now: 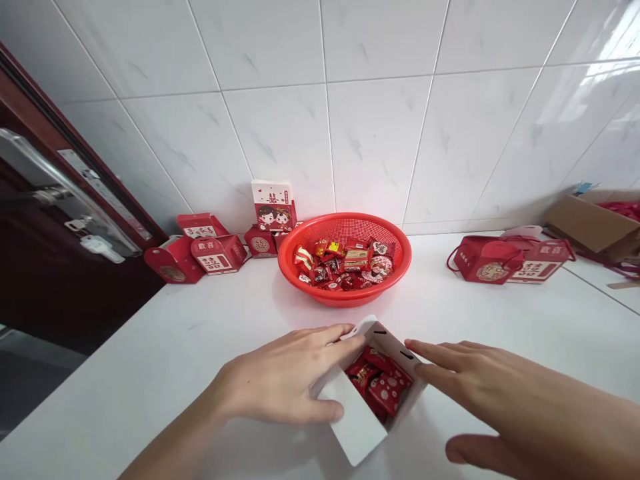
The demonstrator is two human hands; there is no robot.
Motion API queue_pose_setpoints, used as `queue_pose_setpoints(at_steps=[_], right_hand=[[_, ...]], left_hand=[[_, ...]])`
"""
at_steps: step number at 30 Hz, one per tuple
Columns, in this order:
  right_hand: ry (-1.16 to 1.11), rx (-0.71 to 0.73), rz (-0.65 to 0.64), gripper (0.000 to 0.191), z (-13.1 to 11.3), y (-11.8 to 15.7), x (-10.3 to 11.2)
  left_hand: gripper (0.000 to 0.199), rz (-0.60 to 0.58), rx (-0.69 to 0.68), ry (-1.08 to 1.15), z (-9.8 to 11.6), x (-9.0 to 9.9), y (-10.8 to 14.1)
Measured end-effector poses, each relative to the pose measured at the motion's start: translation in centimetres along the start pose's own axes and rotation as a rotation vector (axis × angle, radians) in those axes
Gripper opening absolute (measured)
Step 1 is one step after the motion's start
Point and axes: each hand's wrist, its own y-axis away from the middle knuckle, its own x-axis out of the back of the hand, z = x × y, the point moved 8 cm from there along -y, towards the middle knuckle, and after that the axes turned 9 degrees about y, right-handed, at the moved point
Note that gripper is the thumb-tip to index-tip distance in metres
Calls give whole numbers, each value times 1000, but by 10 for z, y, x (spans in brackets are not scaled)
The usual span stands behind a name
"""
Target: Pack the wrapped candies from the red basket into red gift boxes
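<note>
An open candy gift box point(361, 417) stands on the white counter before me, its pale flaps folded out. Red-wrapped sweets point(383, 383) lie inside it. My left hand point(285, 373) is at the box's left corner, holding it with the fingers along the far flap and the thumb on the near flap. On the other side, my right hand point(500, 393) has its fingertips against the slotted right flap, fingers stretched out and thumb apart. Just beyond the box sits a red plastic basket point(345, 297) with several wrapped sweets point(345, 263) in it.
Several red gift boxes point(217, 255) stand at the back left, near a card with cartoon figures point(274, 207). More red boxes point(510, 259) are at the right. A brown cardboard box point(583, 223) sits farther right. A door with keys point(95, 240) borders the counter's left.
</note>
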Motion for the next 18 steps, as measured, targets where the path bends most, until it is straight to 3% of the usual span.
queue_pose_setpoints(at_steps=[9,11,15,18], right_hand=[[54,103,-48,50,-12,-9,10],[45,87,-14,49,-10,-6,9],[22,4,33,58,-1,-2,4],[0,-18,-9,62,1,-8,4]], left_hand=[[41,280,-137,131,5,56,-2],[43,219,-214,166,13,53,-5],[72,20,-277,164,23,31,-9],[68,53,-174,103,14,26,-14]])
